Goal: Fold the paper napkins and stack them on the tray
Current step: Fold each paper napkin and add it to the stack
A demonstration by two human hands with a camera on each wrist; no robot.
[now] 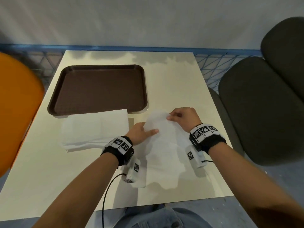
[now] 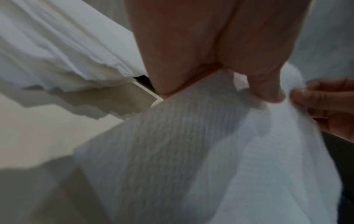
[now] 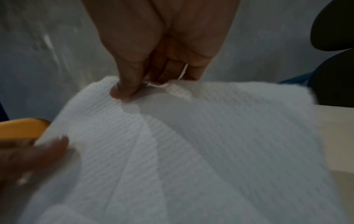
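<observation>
Napkin pile (image 1: 95, 129) lies just before the bare tray (image 1: 98, 89).

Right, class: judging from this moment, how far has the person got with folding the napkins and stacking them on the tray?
Done: nothing yet. The brown tray holds no napkins. In hand: one napkin lifted off the table; the right hand pinches its far edge and the left hand holds its left side. No finished fold shows. Left: folding this one, placing it, then the napkin pile in front of the tray.
</observation>
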